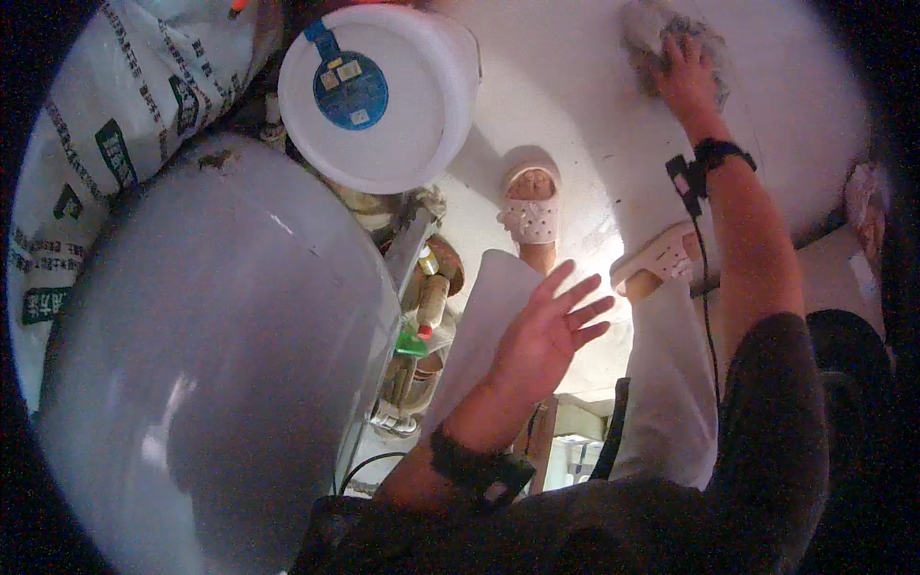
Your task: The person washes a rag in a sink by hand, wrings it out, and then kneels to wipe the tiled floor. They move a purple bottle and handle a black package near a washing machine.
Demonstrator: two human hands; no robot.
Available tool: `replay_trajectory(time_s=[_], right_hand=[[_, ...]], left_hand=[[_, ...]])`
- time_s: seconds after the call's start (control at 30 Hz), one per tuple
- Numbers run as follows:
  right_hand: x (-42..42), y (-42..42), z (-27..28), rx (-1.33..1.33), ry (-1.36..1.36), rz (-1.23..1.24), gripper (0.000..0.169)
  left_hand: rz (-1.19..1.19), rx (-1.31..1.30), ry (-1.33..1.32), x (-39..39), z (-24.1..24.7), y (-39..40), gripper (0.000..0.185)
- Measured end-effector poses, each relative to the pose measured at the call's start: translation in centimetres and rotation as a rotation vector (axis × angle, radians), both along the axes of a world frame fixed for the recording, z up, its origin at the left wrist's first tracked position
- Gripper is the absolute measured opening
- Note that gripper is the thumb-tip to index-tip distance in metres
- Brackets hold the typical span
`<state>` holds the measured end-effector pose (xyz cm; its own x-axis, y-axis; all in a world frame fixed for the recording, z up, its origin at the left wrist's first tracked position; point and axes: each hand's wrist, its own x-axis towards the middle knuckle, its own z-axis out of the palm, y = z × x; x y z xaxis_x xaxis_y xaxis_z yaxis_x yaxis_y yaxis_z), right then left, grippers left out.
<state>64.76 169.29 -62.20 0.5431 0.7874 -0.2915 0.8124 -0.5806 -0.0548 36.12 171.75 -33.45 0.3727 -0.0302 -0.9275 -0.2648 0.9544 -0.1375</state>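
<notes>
My right hand (690,75), at the upper right, presses on a crumpled grey cloth (648,39) lying against a large pale surface (798,93). Its fingers are spread over the cloth; whether they grip it cannot be told. My left hand (550,334) is held in front of my lap with its fingers apart and nothing in it. Both wrists wear dark straps, and a black cable (706,287) hangs from the right one. Below the hands are my feet in pale perforated clogs (533,215).
A white lidded bucket (410,93) with a blue label stands at the upper left. Nearer on the left is a large glossy grey rounded surface (237,302). Printed plastic sacks (136,86) lie beyond it. Bottles (433,302) and small containers sit low between that surface and my leg.
</notes>
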Motion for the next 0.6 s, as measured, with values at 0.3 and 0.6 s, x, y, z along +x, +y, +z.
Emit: replay_trajectory(time_s=[0.3, 0.6], right_hand=[[-14.3, -9.6, 3.7, -0.033, 0.591, 0.118, 0.033], [-6.9, -14.9, 7.9, 0.489, 0.703, -0.529, 0.041]], left_hand=[[-0.171, 0.172, 0.071, -0.4, 0.3, -3.7, 0.045], [-0.224, 0.150, 0.015, -3.8, 8.1, -8.0, 0.046]])
